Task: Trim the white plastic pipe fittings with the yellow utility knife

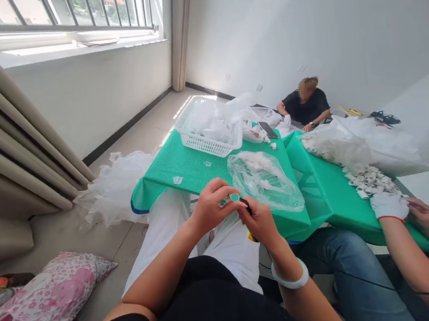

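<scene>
My left hand (217, 203) pinches a small white ring-shaped plastic piece (231, 198), with green showing through its opening. Close against it, my right hand (260, 221) is closed around a slim tool with a black part (247, 206) and a yellow end (252, 236); its working tip is hidden. Both hands are over my lap at the front edge of a green-covered table (167, 161). Just beyond them lies a clear plastic bag (266, 180) with small white pieces in it.
A white basket (213, 147) of plastic bags stands on the table. To the right, a co-worker's gloved hand (389, 206) is beside a pile of white fittings (371, 182). Another person (305, 103) sits across. A pink patterned bag (58, 297) lies at left.
</scene>
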The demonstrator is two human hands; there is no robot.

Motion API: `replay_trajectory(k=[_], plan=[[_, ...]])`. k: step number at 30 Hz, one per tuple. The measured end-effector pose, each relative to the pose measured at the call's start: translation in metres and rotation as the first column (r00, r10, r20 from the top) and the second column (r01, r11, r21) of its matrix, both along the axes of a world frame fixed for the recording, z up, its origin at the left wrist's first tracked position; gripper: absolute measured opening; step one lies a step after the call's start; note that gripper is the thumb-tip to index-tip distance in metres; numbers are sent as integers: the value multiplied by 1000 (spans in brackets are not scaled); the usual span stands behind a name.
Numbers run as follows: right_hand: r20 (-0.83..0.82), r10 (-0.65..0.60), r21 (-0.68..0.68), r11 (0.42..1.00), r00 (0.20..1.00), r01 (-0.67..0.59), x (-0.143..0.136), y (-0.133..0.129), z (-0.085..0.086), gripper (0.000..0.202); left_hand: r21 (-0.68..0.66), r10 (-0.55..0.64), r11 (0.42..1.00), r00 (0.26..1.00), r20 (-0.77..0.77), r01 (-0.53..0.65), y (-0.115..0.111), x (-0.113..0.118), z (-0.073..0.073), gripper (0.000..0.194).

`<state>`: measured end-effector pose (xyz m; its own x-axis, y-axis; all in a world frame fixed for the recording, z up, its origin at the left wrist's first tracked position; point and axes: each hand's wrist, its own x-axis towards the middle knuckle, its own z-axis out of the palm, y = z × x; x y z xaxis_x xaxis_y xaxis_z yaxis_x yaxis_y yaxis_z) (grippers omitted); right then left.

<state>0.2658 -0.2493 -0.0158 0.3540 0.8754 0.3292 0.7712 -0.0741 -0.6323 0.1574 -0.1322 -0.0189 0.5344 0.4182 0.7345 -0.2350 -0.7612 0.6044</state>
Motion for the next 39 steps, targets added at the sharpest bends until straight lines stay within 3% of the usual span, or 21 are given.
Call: replay_trajectory(k=[5, 8, 12, 17, 23, 26, 31, 39], plan=[[-52, 19, -40, 999, 998, -21, -2, 3, -1, 38, -106, -39, 994, 997, -72, 31, 1, -2, -2, 19], [-66, 43, -71, 996, 997, -47, -3, 4, -2, 36, -151, -17, 989, 986, -164, -8, 3, -4, -3, 17], [-64, 32, -91, 995, 997, -37, -1, 4, -2, 36, -154, 28, 987, 985, -173, -55, 5, -6, -4, 18], [-44, 43, -123, 991, 998, -48, 5, 5, 14, 38, -56, 37, 997, 971, -237, -52, 8, -10, -4, 24], [36, 104, -161, 982, 994, -97, 6, 10, 34, 37, -160, -43, 987, 918, -395, -23, 9, -16, -4, 28], [100, 153, -179, 975, 983, -133, 5, 12, 36, 38, -80, -37, 997, 910, -413, 4, 9, -19, -3, 23], [226, 163, -183, 976, 960, -123, 5, 11, 35, 40, 63, -31, 997, 950, -311, 53, 11, -21, -1, 19], [339, 233, -260, 954, 911, -147, 5, 8, 41, 44, 139, -6, 989, 965, -261, 44, 11, -22, -2, 17]])
